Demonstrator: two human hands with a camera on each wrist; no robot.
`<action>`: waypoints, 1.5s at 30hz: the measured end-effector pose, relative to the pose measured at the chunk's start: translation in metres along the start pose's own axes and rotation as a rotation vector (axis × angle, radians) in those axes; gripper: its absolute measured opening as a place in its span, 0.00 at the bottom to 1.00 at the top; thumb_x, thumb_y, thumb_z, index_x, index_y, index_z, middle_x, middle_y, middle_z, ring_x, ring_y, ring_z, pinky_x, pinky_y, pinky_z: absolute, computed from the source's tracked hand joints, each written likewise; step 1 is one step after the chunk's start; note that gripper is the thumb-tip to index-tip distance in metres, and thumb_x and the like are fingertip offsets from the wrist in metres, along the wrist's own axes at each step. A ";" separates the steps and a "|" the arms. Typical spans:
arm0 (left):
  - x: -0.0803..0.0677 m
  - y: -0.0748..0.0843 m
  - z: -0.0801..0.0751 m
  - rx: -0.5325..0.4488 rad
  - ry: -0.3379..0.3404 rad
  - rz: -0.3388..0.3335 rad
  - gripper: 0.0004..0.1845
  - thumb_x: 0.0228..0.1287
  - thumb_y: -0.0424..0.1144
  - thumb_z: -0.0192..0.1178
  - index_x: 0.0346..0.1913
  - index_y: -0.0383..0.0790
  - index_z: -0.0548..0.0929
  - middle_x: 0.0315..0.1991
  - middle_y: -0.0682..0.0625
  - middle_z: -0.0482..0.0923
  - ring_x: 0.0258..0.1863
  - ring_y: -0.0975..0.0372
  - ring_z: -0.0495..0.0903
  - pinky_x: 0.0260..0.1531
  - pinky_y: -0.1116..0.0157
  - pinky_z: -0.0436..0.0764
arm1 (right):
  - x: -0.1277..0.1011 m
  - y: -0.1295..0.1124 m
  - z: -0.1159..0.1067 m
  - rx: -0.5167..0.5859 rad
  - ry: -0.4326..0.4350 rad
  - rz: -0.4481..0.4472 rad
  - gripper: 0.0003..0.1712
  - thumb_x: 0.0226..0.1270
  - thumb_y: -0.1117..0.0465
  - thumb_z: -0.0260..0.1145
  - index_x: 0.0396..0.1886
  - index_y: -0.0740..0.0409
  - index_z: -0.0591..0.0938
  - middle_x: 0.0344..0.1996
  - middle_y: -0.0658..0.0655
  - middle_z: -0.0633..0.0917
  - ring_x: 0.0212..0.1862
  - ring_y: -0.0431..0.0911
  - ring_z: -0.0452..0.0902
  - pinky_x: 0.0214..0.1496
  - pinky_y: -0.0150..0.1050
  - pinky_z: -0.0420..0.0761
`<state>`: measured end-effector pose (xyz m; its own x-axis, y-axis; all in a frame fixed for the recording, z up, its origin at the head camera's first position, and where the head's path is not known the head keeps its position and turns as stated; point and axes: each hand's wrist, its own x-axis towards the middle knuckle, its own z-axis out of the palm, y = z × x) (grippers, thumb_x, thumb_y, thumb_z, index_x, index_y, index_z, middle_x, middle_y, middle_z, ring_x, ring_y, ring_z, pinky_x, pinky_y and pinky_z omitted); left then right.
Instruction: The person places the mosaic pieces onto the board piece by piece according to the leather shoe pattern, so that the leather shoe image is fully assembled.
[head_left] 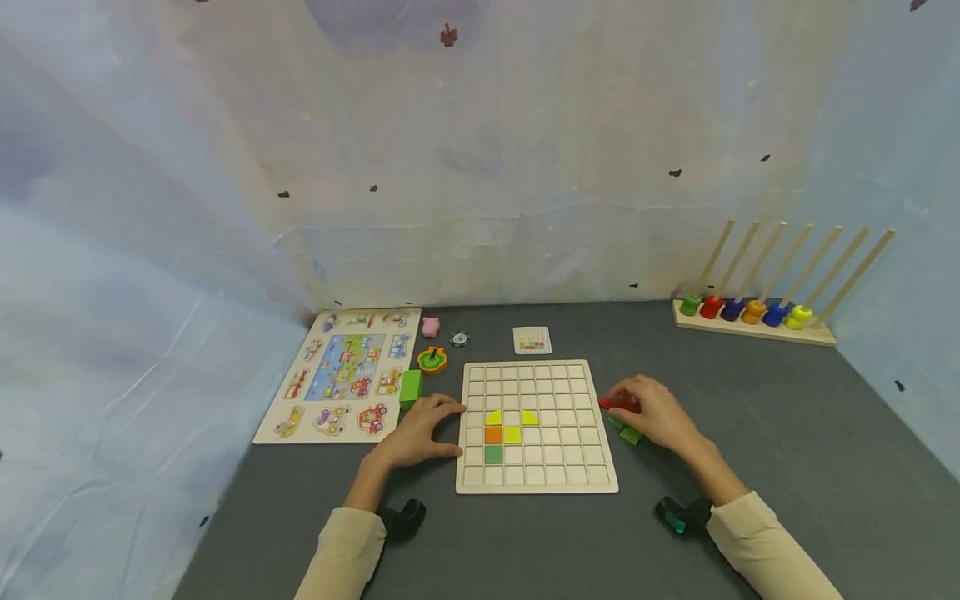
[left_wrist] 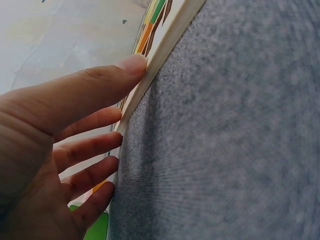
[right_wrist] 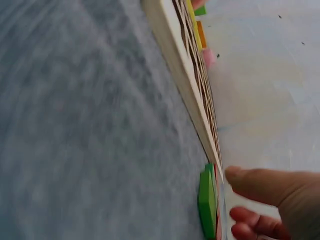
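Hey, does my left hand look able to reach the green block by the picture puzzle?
Probably yes. The green block sits close to your left hand, with nothing visible between them; the fingers would likely just have to leave the edge of the gridded board.

Grid board (head_left: 553, 476) mid table (head_left: 540, 542), tiles (head_left: 512, 435) on it, mostly L of ctr. Loose pcs (head_left: 631, 435) just off its R edge, card (head_left: 532, 333) behind. Puzzle board (head_left: 311, 431) over L; block (head_left: 411, 387), tree pc (head_left: 432, 360), pig (head_left: 431, 327) & chip (head_left: 460, 339) off its R side. Peg rack (head_left: 821, 334) way back R.
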<state>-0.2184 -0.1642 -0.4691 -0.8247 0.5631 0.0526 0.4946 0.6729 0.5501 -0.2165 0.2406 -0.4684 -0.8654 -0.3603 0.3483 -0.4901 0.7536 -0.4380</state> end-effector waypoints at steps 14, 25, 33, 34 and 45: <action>0.000 0.001 0.000 0.008 0.001 -0.016 0.34 0.51 0.49 0.70 0.61 0.43 0.73 0.59 0.45 0.67 0.57 0.51 0.63 0.57 0.48 0.63 | -0.003 0.013 -0.021 -0.075 -0.174 0.189 0.15 0.57 0.58 0.68 0.40 0.62 0.81 0.30 0.56 0.79 0.32 0.47 0.74 0.31 0.44 0.74; 0.000 -0.001 0.002 0.001 0.000 -0.002 0.34 0.51 0.49 0.69 0.62 0.43 0.73 0.59 0.45 0.67 0.57 0.50 0.63 0.57 0.47 0.62 | 0.003 0.010 -0.009 -0.123 -0.109 0.212 0.16 0.55 0.62 0.67 0.42 0.66 0.82 0.32 0.59 0.79 0.34 0.50 0.75 0.33 0.47 0.76; 0.000 0.002 0.001 0.000 -0.002 -0.019 0.34 0.51 0.49 0.69 0.62 0.43 0.73 0.59 0.45 0.67 0.57 0.50 0.63 0.58 0.47 0.62 | 0.007 -0.002 -0.011 -0.130 -0.035 0.189 0.11 0.54 0.61 0.70 0.37 0.60 0.85 0.30 0.56 0.78 0.31 0.47 0.74 0.28 0.43 0.73; 0.000 0.003 0.000 -0.002 -0.002 -0.022 0.34 0.51 0.49 0.69 0.62 0.43 0.73 0.59 0.45 0.67 0.57 0.50 0.63 0.57 0.47 0.62 | 0.008 -0.005 -0.011 -0.132 -0.027 0.187 0.10 0.54 0.60 0.70 0.36 0.59 0.86 0.30 0.55 0.78 0.31 0.47 0.74 0.28 0.43 0.73; 0.000 0.000 0.001 0.014 0.004 -0.014 0.34 0.51 0.50 0.69 0.61 0.43 0.73 0.59 0.45 0.67 0.57 0.50 0.63 0.57 0.47 0.62 | 0.019 -0.046 0.017 0.191 0.016 -0.165 0.12 0.53 0.64 0.72 0.39 0.59 0.85 0.32 0.53 0.81 0.30 0.45 0.75 0.31 0.39 0.77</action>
<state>-0.2183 -0.1633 -0.4703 -0.8329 0.5514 0.0482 0.4863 0.6874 0.5394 -0.2120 0.1898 -0.4557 -0.7707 -0.4604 0.4404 -0.6371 0.5671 -0.5220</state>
